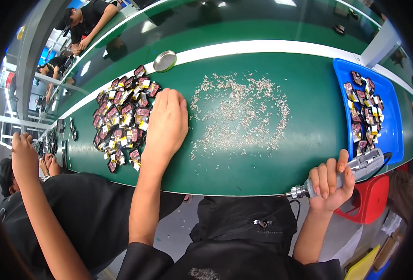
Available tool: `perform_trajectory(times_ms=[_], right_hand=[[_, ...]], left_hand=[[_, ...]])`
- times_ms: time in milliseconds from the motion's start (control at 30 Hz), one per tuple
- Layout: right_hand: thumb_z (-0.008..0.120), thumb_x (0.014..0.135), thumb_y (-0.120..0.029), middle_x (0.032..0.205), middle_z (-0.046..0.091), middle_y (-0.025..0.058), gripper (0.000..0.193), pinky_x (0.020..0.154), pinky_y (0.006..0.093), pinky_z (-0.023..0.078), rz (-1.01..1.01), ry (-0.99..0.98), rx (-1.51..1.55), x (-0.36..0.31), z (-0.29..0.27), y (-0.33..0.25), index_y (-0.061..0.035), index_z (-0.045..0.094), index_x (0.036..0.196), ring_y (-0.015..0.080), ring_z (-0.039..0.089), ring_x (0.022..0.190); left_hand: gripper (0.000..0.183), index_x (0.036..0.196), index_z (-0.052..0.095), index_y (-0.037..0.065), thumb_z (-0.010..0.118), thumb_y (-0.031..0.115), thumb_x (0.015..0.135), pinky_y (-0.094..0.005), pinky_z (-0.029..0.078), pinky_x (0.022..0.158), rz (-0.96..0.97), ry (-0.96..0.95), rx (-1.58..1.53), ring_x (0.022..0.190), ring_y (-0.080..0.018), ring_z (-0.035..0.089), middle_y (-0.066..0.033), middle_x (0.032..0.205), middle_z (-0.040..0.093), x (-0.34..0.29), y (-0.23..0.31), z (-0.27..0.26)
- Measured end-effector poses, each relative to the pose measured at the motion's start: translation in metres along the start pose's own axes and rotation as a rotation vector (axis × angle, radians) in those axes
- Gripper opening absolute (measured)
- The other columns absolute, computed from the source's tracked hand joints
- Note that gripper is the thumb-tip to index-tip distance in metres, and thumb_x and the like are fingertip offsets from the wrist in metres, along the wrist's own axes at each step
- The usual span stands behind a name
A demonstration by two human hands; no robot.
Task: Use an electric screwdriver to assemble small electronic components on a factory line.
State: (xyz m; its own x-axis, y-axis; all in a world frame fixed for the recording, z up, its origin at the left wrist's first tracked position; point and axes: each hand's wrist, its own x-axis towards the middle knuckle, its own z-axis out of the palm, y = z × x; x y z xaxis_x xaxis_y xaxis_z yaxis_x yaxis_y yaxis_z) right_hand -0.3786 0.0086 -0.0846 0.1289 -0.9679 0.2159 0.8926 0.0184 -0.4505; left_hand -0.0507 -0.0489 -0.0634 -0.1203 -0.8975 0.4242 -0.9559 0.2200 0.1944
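Note:
My right hand (329, 183) grips a grey electric screwdriver (365, 164) at the table's front right, its metal chuck (298, 191) pointing left. Over the right edge of a heap of small black electronic modules (122, 116), my left hand (169, 119) is turned back upward. Its fingers are curled together, and the hand hides their tips and whatever they may hold. The modules have reddish faces and white and yellow parts. To the right of that hand, many tiny silvery screws (239, 114) lie scattered over the green tabletop (309, 93).
A blue tray (395, 116) at the right holds more modules. Behind the heap sits a round metal dish (164, 61). A co-worker's raised arm (34, 186) is at the left, and other people sit farther off. A red stool (373, 200) stands below the tray.

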Motion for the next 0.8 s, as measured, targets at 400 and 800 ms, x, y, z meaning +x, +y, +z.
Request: perform_trajectory(times_ms=[400,800], right_hand=[[0.044,0.095,-0.020,0.052,0.037,-0.0012,0.014,0.043,0.0267,0.035,0.004,-0.013,0.000,0.000,0.001,-0.002,-0.0067,0.044,0.092,0.0096,0.035,0.040],[0.044,0.095,-0.022,0.052,0.037,-0.0006,0.016,0.046,0.0276,0.036,-0.042,0.068,-0.014,0.001,0.007,-0.001,-0.0069,0.047,0.090,0.0097,0.036,0.041]], left_hand=[[0.004,0.083,0.061,-0.004,0.063,-0.001,0.082,-0.0323,0.047,0.066,-0.080,0.141,-0.222,0.070,-0.0265,0.060,-0.0135,0.079,0.061,-0.004,0.000,-0.010],[0.008,0.081,0.063,-0.005,0.067,-0.010,0.075,-0.0240,0.046,0.062,-0.241,0.051,-0.951,0.068,-0.0133,0.057,-0.0097,0.080,0.063,-0.057,0.090,-0.009]])
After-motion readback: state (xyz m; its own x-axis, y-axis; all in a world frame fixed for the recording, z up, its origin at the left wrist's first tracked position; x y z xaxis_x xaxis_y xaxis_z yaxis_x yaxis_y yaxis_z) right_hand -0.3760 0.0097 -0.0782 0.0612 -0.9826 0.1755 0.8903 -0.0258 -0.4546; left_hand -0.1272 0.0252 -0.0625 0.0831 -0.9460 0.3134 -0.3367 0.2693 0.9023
